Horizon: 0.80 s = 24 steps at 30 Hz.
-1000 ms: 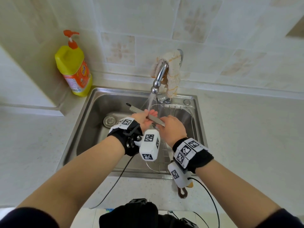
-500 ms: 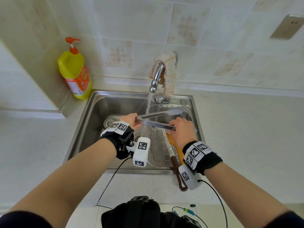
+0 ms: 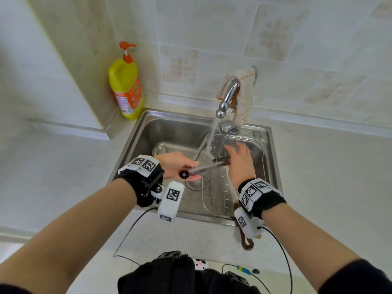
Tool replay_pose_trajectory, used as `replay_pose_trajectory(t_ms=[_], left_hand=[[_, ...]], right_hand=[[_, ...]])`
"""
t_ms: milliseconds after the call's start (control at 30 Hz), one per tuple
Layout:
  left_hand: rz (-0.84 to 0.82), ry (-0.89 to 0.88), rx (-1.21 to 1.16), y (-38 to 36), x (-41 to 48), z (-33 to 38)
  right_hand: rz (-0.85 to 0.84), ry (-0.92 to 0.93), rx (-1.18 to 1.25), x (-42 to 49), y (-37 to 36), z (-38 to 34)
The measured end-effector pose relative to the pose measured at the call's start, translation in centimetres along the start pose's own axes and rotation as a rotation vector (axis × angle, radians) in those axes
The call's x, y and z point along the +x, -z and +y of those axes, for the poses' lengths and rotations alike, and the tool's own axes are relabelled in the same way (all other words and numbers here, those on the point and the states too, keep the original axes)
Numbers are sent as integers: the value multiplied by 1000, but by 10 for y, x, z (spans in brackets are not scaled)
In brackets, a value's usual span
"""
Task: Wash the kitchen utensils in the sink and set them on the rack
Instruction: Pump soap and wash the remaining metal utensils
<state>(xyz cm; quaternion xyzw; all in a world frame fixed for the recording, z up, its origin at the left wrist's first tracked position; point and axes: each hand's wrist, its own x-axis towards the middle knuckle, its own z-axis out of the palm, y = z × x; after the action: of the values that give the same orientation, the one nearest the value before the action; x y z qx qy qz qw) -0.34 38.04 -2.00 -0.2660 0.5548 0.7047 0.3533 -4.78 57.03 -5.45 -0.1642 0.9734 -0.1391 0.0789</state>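
Since the earlier frame the tongs (image 3: pixel 209 167) have closed from a spread V into one bar, mid-frame over the sink (image 3: pixel 169 128). The left hand (image 3: pixel 178 165) pinches their black-knobbed hinge end between thumb and fingers, so the arms run rightward out of that grip. The right hand (image 3: pixel 239 162) lies across the far tips with fingers straight and spread, seemingly touching them, though blur hides the contact. Water from the faucet (image 3: pixel 228 96) streams down beside the wire rack (image 3: pixel 214 200).
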Motion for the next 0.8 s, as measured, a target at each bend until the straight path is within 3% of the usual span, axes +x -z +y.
replay_pose_trajectory(t_ms=[100,433,500,700,800], left_hand=[[-14,-14,83,0,0,2],[18,-136,68,-8,3,-8],[82,-156,48,-9,5,-10],[140,-222,-19,-8,5,-12],[271,-254,77,-11,7,-8]], right_hand=[[-22,-67,211,2,3,-12],[-396,-472,1029,17,-18,-55],[-376,-528,1071,21,-18,-55],[-419,-467,1134,36,-12,-62],[-416,-443,1031,40,-5,-66]])
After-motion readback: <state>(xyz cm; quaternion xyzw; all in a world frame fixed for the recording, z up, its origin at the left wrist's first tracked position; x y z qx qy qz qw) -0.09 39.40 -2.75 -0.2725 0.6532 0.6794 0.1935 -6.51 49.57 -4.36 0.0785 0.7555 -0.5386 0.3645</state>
